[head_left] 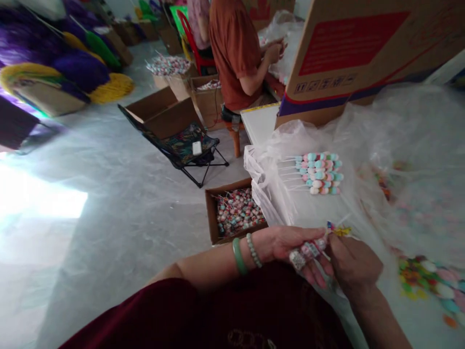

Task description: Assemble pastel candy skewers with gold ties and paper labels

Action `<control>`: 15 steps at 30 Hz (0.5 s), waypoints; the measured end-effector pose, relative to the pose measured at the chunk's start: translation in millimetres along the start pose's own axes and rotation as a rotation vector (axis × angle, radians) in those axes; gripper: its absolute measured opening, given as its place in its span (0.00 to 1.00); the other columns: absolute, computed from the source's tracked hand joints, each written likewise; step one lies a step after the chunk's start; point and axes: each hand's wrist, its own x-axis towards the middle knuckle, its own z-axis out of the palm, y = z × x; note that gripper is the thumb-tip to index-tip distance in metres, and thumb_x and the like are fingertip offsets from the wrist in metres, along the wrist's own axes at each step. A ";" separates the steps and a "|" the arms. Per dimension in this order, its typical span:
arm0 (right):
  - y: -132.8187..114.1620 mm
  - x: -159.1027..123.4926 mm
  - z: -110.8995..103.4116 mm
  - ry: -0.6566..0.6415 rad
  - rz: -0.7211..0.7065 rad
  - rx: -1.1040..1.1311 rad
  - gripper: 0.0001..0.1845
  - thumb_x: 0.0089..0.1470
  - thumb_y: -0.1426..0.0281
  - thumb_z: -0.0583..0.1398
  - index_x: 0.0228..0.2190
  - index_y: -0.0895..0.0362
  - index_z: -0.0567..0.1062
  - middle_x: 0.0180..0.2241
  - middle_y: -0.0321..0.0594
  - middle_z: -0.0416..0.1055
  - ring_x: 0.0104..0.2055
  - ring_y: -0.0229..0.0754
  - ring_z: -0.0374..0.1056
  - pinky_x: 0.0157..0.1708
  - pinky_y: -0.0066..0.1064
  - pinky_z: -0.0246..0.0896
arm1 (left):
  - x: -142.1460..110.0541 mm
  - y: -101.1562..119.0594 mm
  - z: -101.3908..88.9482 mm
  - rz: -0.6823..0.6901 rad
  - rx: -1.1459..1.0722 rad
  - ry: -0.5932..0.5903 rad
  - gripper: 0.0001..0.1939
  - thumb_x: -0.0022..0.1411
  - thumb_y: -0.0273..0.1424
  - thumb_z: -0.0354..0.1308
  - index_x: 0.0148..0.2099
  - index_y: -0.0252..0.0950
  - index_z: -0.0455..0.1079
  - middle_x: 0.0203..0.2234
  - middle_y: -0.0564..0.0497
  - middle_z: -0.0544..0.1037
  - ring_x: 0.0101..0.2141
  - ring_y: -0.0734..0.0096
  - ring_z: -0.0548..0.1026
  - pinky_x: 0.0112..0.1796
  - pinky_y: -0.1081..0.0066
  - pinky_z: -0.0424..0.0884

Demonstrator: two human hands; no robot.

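Left hand (283, 245), palm up, fingers (314, 276) curled around bunch of foil-wrapped lollipops (305, 249), held firm and steady; right hand (354, 266), fingers pressed together, pinching yellow crinkled wrapper tip (339, 231) just past left fingertips. Beyond, pastel round lollipops on white sticks (317, 173) lying in neat rows on clear plastic sheet (399, 131). Brown cardboard box of mixed lollipops (210, 213) on grey floor (109, 252). Person in rust-orange shirt (232, 58) seated far off.
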 end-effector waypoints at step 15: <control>-30.4 -23.9 31.9 -0.651 0.398 0.378 0.10 0.50 0.66 0.57 0.21 0.56 0.72 0.14 0.28 0.60 0.18 0.31 0.54 0.20 0.24 0.46 | -94.8 -8.8 9.2 0.056 0.910 0.649 0.09 0.50 0.37 0.61 0.34 0.41 0.76 0.26 0.53 0.74 0.30 0.69 0.68 0.33 0.74 0.60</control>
